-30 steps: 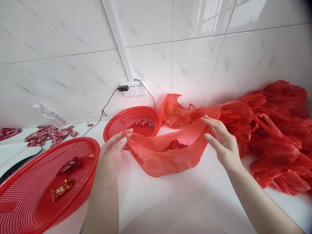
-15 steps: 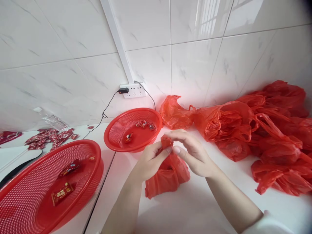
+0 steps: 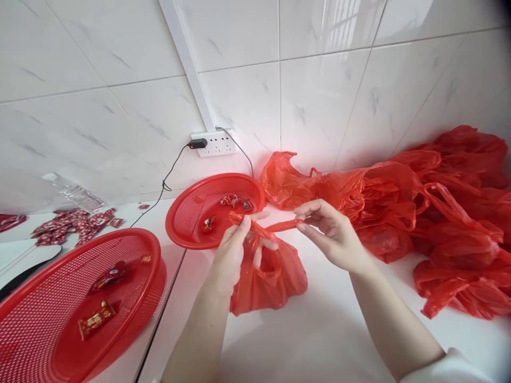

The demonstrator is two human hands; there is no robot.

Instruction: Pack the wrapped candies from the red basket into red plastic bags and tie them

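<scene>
Just this side of the small red basket (image 3: 186, 210), I see a red plastic bag (image 3: 277, 284) bulging at the white tabletop (image 3: 339, 330), its top drawn up into thin twisted strips (image 3: 283, 226). The left hand (image 3: 230, 254) grips one gathered end, thumb pressed on it, with other fingers showing lower down against the bag (whether they pass through a loop, I can't tell). The right hand (image 3: 333, 239) has a narrow thumb-and-fingertip pinch on the tip of another strip, drawn out nearly level. A heap of red bags (image 3: 383, 197) lies farther right, along the tiled wall (image 3: 319, 106). Small wrapped sweets (image 3: 230, 200) lie in the small red basket, and a gold-lettered packet (image 3: 96, 320) in the large red basket (image 3: 35, 314) at the left.
</scene>
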